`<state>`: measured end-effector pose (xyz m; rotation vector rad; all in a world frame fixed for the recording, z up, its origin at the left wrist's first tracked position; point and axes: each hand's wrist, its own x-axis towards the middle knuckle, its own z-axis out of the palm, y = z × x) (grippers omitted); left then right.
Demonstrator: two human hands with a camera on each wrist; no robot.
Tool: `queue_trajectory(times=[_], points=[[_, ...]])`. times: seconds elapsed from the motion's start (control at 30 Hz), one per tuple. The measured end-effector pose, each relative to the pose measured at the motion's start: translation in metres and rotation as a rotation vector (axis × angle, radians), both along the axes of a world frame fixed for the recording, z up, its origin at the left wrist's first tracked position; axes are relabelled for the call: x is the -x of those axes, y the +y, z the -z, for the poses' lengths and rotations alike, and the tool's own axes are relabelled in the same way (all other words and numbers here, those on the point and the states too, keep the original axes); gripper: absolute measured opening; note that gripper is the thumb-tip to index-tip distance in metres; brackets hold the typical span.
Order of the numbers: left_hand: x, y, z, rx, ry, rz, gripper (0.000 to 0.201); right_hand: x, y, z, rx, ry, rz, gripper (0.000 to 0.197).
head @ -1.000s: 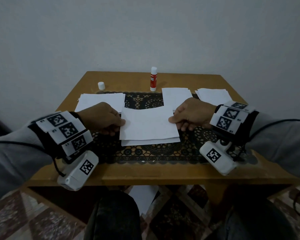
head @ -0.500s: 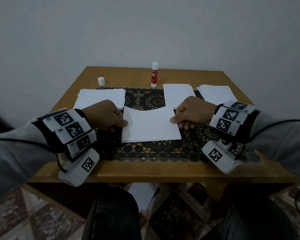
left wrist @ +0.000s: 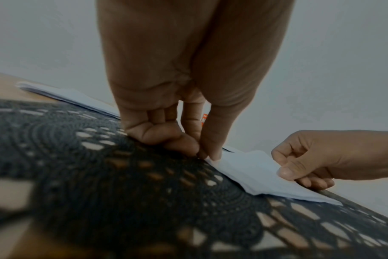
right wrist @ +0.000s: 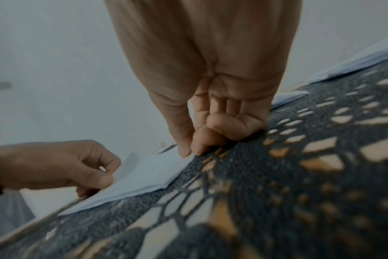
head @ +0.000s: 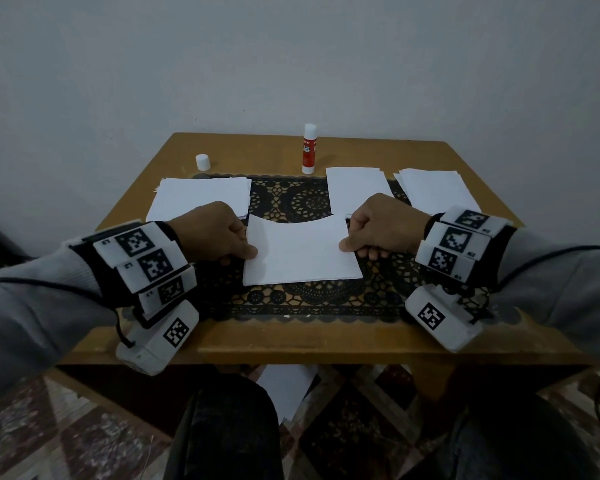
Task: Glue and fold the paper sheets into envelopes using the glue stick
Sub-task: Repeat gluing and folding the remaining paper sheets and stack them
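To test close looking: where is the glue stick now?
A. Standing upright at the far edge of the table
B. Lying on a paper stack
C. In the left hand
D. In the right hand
A: the glue stick stands upright on the table, while both hands pinch the sheet.

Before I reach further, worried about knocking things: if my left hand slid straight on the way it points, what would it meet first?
Probably the right hand, across the folded sheet that the left hand pinches; depth unclear.
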<state>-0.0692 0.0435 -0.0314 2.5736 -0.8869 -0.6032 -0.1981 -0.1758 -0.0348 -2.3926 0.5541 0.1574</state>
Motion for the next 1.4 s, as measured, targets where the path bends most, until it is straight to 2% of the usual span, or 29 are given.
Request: queue_trajectory(times=[0.1, 0.17, 0.23, 0.3, 0.43, 0.67, 0.87, 1.0, 1.17, 1.27, 1.4], points=[[0.008, -0.003, -0.002, -0.056, -0.131, 0.021, 0.024, -0.002, 0.008, -0.002, 0.171, 0.029, -0.043, 0.019], [0.015, -0.004, -0.001, -0.107, -0.234, 0.054, 0.046, -0.001, 0.014, -0.003, 0.361, 0.013, -0.097, 0.022], [0.021, -0.003, 0.003, -0.271, -0.358, 0.188, 0.064, 0.001, 0.021, -0.003, 0.549, 0.004, -0.17, 0.024], [0.023, -0.002, 0.005, -0.429, -0.443, 0.312, 0.063, 0.005, 0.031, -0.005, 0.628, 0.019, -0.259, 0.025], [0.014, 0.003, 0.001, -0.541, -0.379, 0.366, 0.068, 0.006, 0.051, -0.006, 0.544, 0.107, -0.402, 0.041], [0.011, 0.005, 0.001, -0.527, -0.364, 0.394, 0.074, 0.0, 0.019, -0.017, 0.489, 0.264, -0.396, 0.052], [0.014, 0.002, -0.001, -0.559, -0.386, 0.391, 0.075, -0.018, 0.046, -0.006, 0.561, 0.182, -0.441, 0.065], [0.016, 0.002, -0.002, -0.579, -0.387, 0.389, 0.075, -0.025, 0.065, -0.001, 0.619, 0.134, -0.472, 0.056], [0.014, 0.005, 0.0, -0.547, -0.386, 0.39, 0.074, -0.009, 0.042, -0.014, 0.659, 0.237, -0.411, 0.052], [0.012, 0.006, 0.0, -0.539, -0.377, 0.398, 0.074, 0.002, 0.024, -0.02, 0.688, 0.267, -0.364, 0.06], [0.012, 0.006, -0.001, -0.547, -0.382, 0.404, 0.074, 0.012, 0.029, -0.017, 0.625, 0.137, -0.519, 0.068]])
